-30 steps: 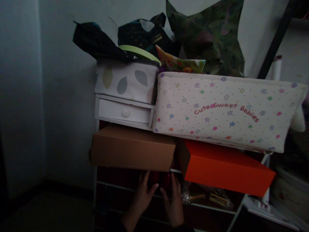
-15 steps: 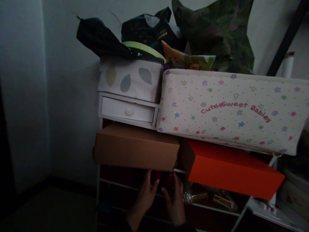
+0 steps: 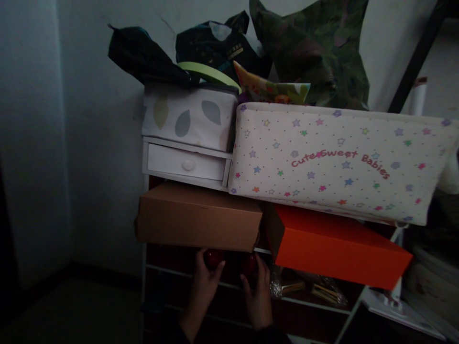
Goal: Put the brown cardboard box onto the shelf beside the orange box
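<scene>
Two hands, the left hand [image 3: 202, 286] and right hand [image 3: 258, 296], reach onto the dim shelf [image 3: 222, 284] at lower centre under the brown box [image 3: 199, 222], each grip seemingly cupping a red object [image 3: 213, 258], neither lifted out.

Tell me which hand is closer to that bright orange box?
The right hand. It reaches into the dark shelf just below and left of the orange box, near its left corner. The left hand is farther left, under the brown cardboard box.
</scene>
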A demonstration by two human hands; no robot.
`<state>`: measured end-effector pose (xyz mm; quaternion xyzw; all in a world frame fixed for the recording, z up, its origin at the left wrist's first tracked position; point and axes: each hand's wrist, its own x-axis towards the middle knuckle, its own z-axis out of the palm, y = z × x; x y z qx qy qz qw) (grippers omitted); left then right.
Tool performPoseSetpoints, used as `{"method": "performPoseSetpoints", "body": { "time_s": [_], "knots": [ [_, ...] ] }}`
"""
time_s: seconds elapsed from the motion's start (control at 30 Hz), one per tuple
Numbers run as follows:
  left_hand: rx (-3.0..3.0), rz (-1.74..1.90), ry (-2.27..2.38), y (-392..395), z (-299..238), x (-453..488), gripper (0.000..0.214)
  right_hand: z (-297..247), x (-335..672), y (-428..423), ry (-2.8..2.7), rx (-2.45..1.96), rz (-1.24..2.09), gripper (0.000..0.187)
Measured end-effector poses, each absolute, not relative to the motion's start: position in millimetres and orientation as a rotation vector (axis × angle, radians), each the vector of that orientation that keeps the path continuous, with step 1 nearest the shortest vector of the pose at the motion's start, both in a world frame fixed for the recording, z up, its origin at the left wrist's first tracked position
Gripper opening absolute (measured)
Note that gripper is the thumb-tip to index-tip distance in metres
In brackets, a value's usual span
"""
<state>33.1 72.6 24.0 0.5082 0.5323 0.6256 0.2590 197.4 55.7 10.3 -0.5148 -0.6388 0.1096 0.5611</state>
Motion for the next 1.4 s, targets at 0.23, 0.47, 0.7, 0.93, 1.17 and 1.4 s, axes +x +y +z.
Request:
{"method": "performPoseSetpoints", "body": {
  "time_s": [0.23, 0.47, 0.7, 0.93, 1.17, 1.4],
  "knots": [
    [1.212, 1.676, 1.719, 82, 17, -4, 0.057, 6, 202, 54, -1.479, -1.215, 0.223, 0.058],
    [1.189, 1.512, 2.005, 86, 7, -28, 0.047, 4, 202, 54, -1.447, -1.223, 0.177, 0.060],
    [1.398, 1.485, 2.131, 84, 5, -27, 0.051, 0, 203, 61, -1.401, -1.224, 0.166, 0.057],
    [1.452, 1.553, 2.126, 84, 2, -31, 0.045, 9, 204, 49, -1.647, -1.226, 0.102, 0.062],
    [1.494, 1.630, 2.045, 85, -1, -29, 0.037, -1, 207, 53, -1.948, -1.341, -0.046, 0.088],
    [1.444, 1.696, 2.006, 84, 1, -33, 0.043, -9, 206, 43, -2.036, -1.277, -0.258, 0.081]
  ]
}}
